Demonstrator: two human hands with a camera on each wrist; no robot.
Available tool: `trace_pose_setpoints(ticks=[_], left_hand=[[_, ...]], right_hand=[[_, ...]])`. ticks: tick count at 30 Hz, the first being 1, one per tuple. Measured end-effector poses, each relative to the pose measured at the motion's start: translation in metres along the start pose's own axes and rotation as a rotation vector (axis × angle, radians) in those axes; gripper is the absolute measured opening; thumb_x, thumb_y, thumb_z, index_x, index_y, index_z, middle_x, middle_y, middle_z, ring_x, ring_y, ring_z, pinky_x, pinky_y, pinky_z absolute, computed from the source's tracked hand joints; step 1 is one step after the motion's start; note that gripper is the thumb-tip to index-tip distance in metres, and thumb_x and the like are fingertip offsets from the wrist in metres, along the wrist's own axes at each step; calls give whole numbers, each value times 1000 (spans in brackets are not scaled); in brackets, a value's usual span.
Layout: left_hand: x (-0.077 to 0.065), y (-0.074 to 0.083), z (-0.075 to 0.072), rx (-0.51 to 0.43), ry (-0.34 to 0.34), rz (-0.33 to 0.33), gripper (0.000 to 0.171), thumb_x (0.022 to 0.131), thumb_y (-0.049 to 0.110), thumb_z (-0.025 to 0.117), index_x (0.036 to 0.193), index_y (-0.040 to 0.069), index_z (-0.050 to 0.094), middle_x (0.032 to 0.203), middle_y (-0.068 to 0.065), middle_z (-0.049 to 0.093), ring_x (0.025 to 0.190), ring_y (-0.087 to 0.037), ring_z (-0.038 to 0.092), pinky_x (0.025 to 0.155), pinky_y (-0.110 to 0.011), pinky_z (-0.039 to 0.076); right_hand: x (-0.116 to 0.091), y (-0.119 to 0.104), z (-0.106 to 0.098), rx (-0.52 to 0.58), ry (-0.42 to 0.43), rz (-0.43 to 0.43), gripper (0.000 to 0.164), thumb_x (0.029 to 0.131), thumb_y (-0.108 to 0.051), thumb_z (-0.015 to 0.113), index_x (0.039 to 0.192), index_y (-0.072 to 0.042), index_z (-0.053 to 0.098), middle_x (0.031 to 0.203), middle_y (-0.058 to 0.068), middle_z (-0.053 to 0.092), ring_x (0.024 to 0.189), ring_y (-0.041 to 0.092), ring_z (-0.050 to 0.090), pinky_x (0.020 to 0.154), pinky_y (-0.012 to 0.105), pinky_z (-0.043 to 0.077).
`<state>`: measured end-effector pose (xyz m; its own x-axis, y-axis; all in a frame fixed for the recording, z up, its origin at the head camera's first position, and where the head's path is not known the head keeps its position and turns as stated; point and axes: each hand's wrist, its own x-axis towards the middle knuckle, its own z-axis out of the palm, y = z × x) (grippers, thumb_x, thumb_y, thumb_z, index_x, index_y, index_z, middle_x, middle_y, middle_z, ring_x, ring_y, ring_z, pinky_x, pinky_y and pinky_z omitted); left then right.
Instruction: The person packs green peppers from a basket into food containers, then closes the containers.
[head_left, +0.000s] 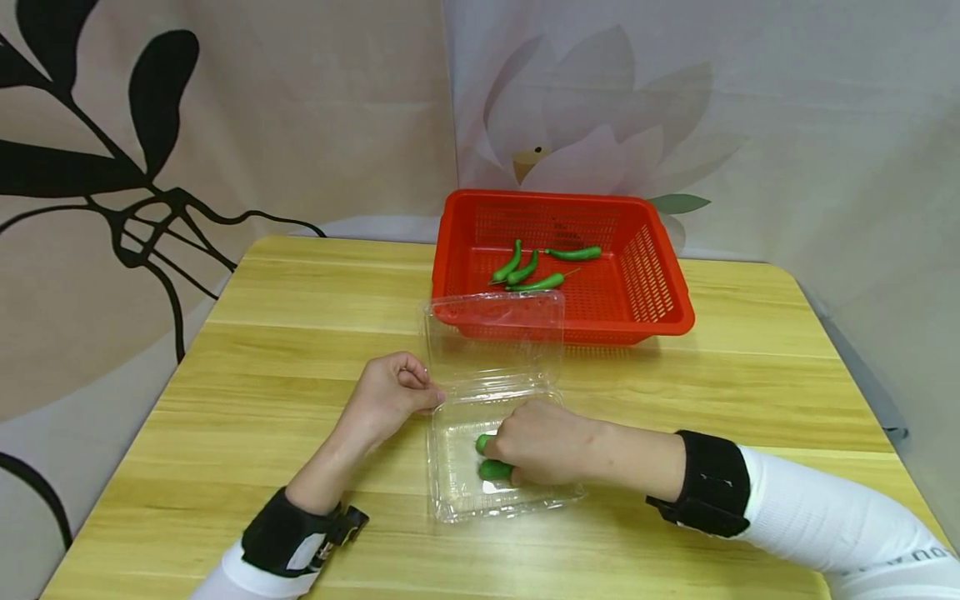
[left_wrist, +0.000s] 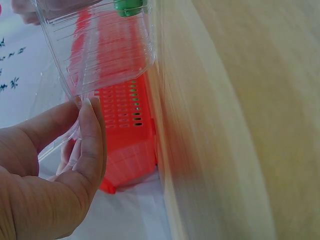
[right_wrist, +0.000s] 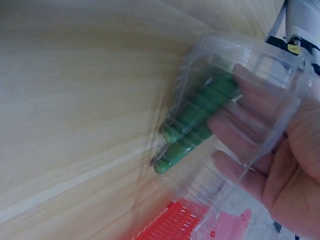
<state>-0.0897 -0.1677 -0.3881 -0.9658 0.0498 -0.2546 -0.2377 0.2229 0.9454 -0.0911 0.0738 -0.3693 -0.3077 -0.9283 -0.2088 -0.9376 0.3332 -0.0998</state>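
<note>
A clear plastic clamshell box (head_left: 453,500) lies on the table with its lid (head_left: 487,354) folded back against the red basket. My left hand (head_left: 393,387) pinches the box's left rim between thumb and fingers; the left wrist view shows this pinch (left_wrist: 82,127) closely. Over the box's base, my right hand (head_left: 543,442) reaches in from the right. Two green chili peppers lie there side by side, one farther (head_left: 482,444) and one nearer (head_left: 495,471). In the right wrist view, thumb and fingers close about the rear end of the nearer chili pepper (right_wrist: 202,107), seen blurred through the plastic.
A red perforated basket (head_left: 648,287) stands at the back of the wooden table (head_left: 300,367), holding several more green chili peppers (head_left: 536,283). The box's lid overlaps its front left rim. A printed curtain (head_left: 337,108) hangs behind the table.
</note>
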Motion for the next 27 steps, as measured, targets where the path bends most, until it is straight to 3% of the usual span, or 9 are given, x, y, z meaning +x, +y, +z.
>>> trace_pose_setpoints(ticks=[11,17,21,27], left_hand=[[-2,1,0,-4,-4,17,24,85,-12,80,93,-4,58,83,-15,73,72,-19,71,70,-34,64],[-2,2,0,-11,-2,26,25,84,-12,81,93,-4,59,83,-15,73,72,-18,70,67,-31,63],[-3,3,0,-8,2,23,25,84,-12,81,93,-4,59,82,-14,73,72,-18,69,67,-32,64],[-3,1,1,-4,2,23,25,84,-13,80,93,-4,59,82,-15,73,70,-18,70,68,-35,64]], right_hand=[[-5,0,-11,59,47,2,23,90,-25,83,81,-21,63,66,-15,52,58,3,47,55,19,48],[-15,3,-35,103,126,-23,14,92,-26,83,94,-18,71,82,-14,68,73,2,64,62,23,55],[-24,14,-62,186,270,-56,14,94,-23,81,103,-14,75,90,-9,74,77,2,67,66,22,56],[-35,40,-110,176,544,-29,12,91,-18,84,99,-13,77,87,-9,73,76,2,66,67,24,57]])
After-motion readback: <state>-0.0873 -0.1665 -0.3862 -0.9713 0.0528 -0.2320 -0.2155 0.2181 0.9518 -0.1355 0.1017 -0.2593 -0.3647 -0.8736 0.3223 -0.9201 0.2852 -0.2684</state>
